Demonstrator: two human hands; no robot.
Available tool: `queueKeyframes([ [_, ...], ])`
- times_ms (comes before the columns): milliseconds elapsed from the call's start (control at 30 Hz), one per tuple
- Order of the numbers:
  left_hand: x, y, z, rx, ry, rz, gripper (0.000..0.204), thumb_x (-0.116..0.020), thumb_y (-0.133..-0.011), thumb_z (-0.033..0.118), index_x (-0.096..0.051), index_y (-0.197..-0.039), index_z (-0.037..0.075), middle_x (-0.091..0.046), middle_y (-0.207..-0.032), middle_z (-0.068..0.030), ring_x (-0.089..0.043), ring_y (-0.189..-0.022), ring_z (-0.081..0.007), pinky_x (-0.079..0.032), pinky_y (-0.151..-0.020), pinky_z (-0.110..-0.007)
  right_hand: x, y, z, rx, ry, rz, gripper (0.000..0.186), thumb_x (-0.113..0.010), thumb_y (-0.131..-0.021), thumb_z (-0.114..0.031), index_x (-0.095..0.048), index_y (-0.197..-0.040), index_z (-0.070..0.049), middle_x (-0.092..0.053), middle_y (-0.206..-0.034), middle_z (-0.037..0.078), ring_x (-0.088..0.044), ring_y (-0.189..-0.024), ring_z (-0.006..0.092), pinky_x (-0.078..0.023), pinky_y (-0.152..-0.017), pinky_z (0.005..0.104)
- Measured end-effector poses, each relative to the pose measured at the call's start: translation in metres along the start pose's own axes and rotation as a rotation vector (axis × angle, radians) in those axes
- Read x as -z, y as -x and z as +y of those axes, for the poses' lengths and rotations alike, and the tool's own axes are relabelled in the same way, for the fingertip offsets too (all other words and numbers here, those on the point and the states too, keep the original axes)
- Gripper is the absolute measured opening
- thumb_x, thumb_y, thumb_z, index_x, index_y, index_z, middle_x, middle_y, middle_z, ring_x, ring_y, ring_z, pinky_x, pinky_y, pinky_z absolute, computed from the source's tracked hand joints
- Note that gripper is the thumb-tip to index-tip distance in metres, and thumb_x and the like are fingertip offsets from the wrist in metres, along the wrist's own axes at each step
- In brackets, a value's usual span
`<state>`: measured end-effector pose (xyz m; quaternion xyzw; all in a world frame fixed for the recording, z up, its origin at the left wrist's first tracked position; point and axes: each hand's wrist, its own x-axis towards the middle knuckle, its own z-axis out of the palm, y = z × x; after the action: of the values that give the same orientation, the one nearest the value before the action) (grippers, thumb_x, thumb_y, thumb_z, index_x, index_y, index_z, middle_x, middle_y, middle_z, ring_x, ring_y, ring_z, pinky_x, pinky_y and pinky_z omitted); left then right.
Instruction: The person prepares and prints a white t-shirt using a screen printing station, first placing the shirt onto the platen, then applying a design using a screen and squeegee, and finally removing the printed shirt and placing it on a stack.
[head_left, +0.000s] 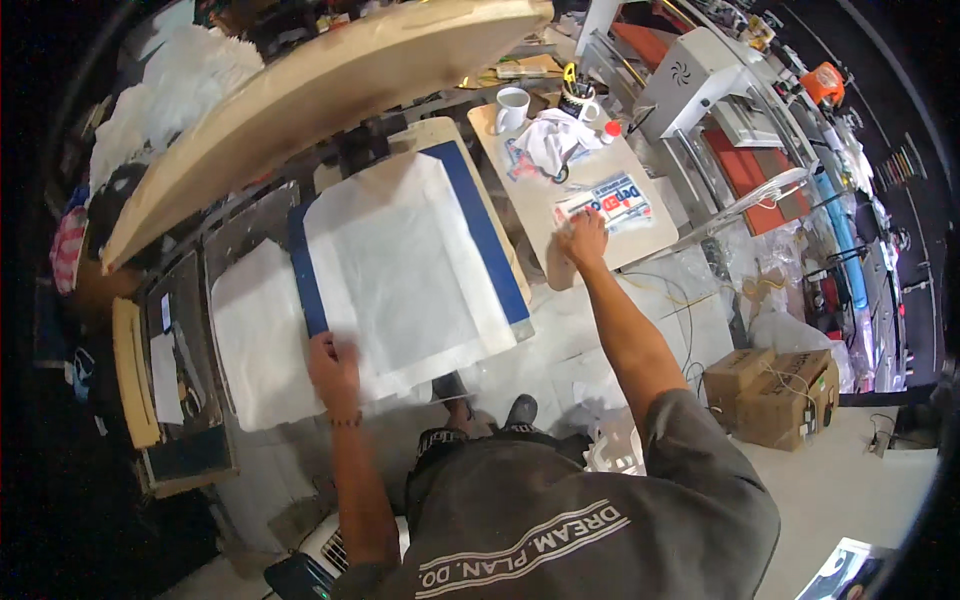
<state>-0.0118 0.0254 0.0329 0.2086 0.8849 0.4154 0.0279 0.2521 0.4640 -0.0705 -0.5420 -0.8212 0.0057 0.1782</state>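
My left hand point(335, 365) is at the lower-left edge of a white sheet point(400, 270) lying on a blue board point(475, 210); its curled fingers are blurred and their hold is unclear. My right hand point(585, 235) reaches onto a beige board point(650, 235), fingers closed at the edge of a printed sheet point(620, 200) with blue and red marks. Above that sheet lie a crumpled white cloth point(550, 140), a white mug point(510, 110), a black holder with tools point(578, 105) and a small red-capped bottle point(610, 133).
A wide padded beige board point(300, 85) arches over the back left. At the left are another white-covered board point(260, 340) and plastic bags point(190, 80). Grey machines with red plates point(750, 180) stand at the right, above cardboard boxes point(785, 405) and cables.
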Motion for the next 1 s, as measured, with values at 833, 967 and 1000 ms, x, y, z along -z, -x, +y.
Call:
queueKeyframes([
  [833, -0.064, -0.016, 0.154, -0.177, 0.445, -0.472, 0.046, -0.076, -0.092, 0.020, -0.055, -0.130, 0.003, -0.068, -0.103, -0.0073, -0.066, -0.087, -0.0133, -0.055, -0.076, -0.027, 0.113, 0.025, -0.128, 0.323, -0.765, 0.056, 0.016, -0.074, -0.089, -0.016, -0.070, -0.088, -0.001, -0.068, -0.077, 0.015, -0.064, -0.064, 0.0263, -0.050, -0.060, 0.0374],
  [967, -0.069, -0.080, 0.114, -0.052, 0.284, -0.445, 0.039, -0.076, -0.089, 0.014, -0.061, -0.123, 0.004, -0.070, -0.103, -0.0101, -0.067, -0.087, -0.0172, -0.055, -0.075, -0.028, 0.133, 0.104, -0.243, 0.570, -0.933, -0.251, 0.024, -0.074, -0.083, -0.022, -0.072, -0.095, -0.002, -0.068, -0.095, 0.019, -0.066, -0.086, 0.0374, -0.052, -0.074, 0.0444],
  [1000, -0.057, -0.096, 0.093, -0.048, 0.212, -0.454, 0.037, -0.076, -0.086, 0.011, -0.063, -0.121, 0.005, -0.070, -0.104, -0.0115, -0.068, -0.086, -0.0195, -0.055, -0.074, -0.029, 0.135, 0.109, -0.251, 0.574, -0.937, -0.259, 0.024, -0.074, -0.083, -0.022, -0.072, -0.095, -0.002, -0.068, -0.095, 0.019, -0.066, -0.086, 0.0374, -0.052, -0.074, 0.0444],
])
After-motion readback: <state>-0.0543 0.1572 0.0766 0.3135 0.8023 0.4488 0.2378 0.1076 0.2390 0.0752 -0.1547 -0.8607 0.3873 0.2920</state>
